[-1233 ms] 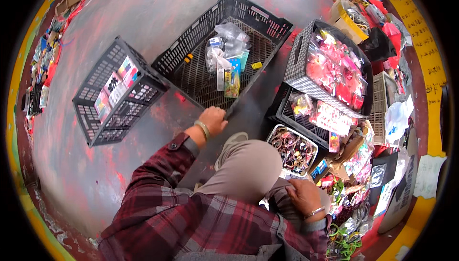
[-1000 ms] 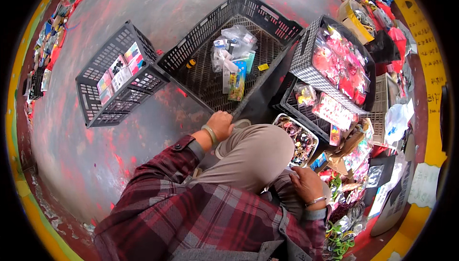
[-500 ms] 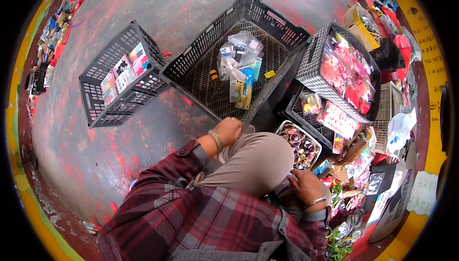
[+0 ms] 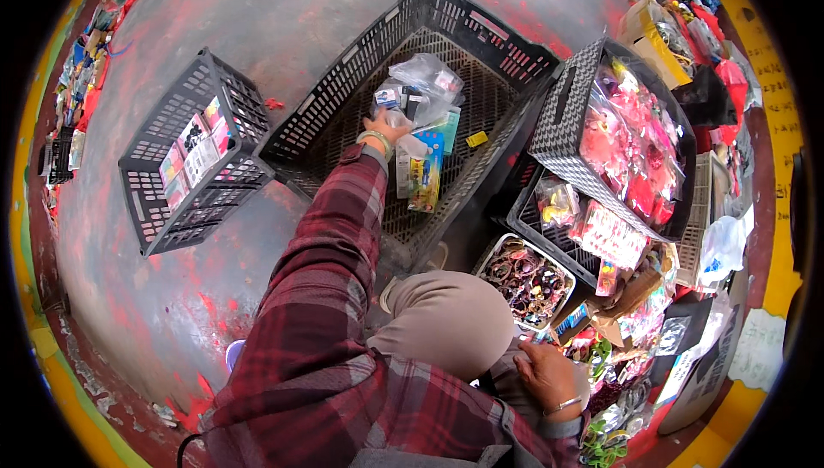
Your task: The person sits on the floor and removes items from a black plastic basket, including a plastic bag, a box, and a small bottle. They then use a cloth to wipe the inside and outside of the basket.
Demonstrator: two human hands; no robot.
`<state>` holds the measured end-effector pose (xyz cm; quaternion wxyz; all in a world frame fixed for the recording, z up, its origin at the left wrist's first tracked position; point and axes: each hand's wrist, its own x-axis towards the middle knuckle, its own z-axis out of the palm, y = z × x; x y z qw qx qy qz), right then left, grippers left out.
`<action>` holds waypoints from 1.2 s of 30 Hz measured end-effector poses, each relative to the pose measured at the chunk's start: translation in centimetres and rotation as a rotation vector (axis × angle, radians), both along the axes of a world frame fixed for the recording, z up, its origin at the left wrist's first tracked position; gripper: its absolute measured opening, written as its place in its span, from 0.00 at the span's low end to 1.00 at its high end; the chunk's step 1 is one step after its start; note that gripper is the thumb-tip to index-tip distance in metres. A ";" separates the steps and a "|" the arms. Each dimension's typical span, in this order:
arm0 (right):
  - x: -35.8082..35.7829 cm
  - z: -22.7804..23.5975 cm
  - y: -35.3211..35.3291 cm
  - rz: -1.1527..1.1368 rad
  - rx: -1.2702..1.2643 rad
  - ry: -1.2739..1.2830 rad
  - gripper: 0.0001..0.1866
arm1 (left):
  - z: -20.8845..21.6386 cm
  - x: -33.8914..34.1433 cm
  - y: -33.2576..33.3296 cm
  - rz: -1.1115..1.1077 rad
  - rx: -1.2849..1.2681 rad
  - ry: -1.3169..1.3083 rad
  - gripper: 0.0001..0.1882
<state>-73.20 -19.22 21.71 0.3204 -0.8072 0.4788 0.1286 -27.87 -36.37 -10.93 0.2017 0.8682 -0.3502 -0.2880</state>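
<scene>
Left hand point(image 4: 388, 127): whether clamped, I cannot tell; just ahead, clear plastic bags point(image 4: 421, 72); around it, black slotted crate point(image 4: 343, 82). Thin plastic, I judge, wants gentle pinching.

L grip point(image 4: 388, 128), prev. by near crnr of blk crate point(image 4: 506, 48), now inside, at clr bag point(image 4: 427, 78).
</scene>
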 end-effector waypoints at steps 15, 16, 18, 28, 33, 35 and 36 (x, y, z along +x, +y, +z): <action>0.4 -0.5 -1.7 0.030 -0.015 -0.058 0.14 | 5.9 -1.5 7.6 -0.005 -0.094 0.118 0.08; 0.4 -0.5 -1.6 0.037 -0.012 -0.060 0.14 | 4.9 -0.4 8.5 -0.103 -0.048 -0.013 0.09; 0.2 -0.5 -1.3 0.037 -0.022 -0.057 0.13 | 5.9 -0.2 9.4 -0.072 -0.047 -0.063 0.11; 0.0 0.7 0.5 0.033 -0.056 -0.056 0.13 | 9.0 0.1 13.4 0.151 -0.178 0.388 0.05; -0.6 0.4 1.1 0.048 -0.105 -0.106 0.13 | 9.9 0.8 15.7 0.345 -0.180 0.848 0.08; -0.2 0.9 0.9 0.049 -0.077 -0.083 0.13 | 10.4 1.4 16.6 0.394 -0.290 1.137 0.07; -0.3 0.8 1.0 0.050 -0.084 -0.087 0.13 | 11.1 1.3 16.7 0.415 -0.346 1.284 0.06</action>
